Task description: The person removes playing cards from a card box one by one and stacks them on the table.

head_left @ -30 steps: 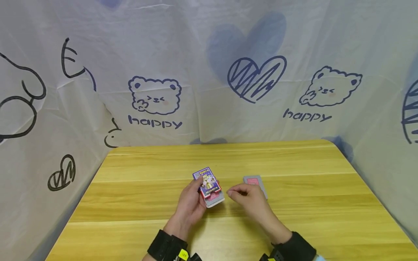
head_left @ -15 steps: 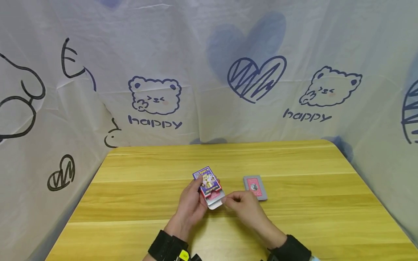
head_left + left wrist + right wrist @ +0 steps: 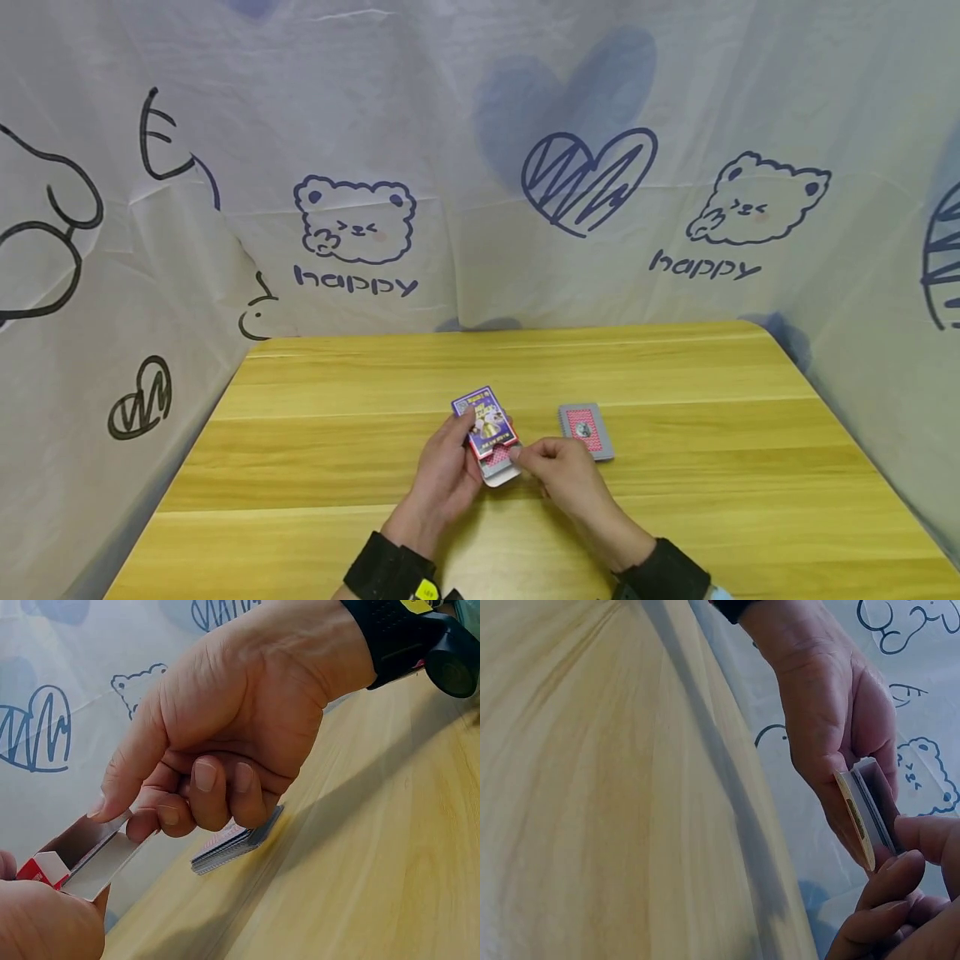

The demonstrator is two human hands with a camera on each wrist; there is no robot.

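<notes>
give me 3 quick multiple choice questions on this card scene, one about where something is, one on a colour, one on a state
1. Where does the stack of cards lie?
A. on the table, to the right of both hands
B. in the left hand
C. at the table's far left corner

2. What colour is the front of the card box?
A. green
B. mostly purple with a red edge
C. plain white

3. What state is the box's near end in?
A. taped shut
C. crushed flat
B. open, with its flap out

Answers:
1. A: the head view shows the stack flat on the wooden table, apart from the right hand.
2. B: the head view shows a purple printed face with red trim.
3. B: the left wrist view shows the open mouth and flap while the left hand holds the box and the right hand's fingers touch the flap.
</notes>
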